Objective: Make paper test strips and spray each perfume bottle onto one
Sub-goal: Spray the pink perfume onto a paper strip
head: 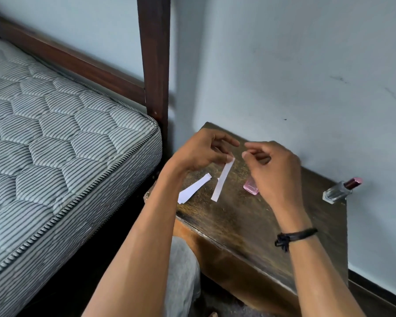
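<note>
Dark, worn wooden table (249, 225) at lower centre-right of the frame, set against the pale wall (306, 76). Bears white paper pieces (193, 189) near its left edge, a partly hidden pink bottle (250, 188) mid-top, and a clear bottle (338, 192) with dark red cap far right, close to the wall.

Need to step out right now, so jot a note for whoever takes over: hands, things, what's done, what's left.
Left hand pinches the top end of a paper strip. Right hand hovers beside it, fingers curled, nothing seen in them.
A wider paper piece lies on the wooden table. The pink bottle sits partly hidden under the right hand; the clear bottle is by the wall.
Done: one strip made.
Left: probably a second strip, then spraying each bottle onto one.
</note>
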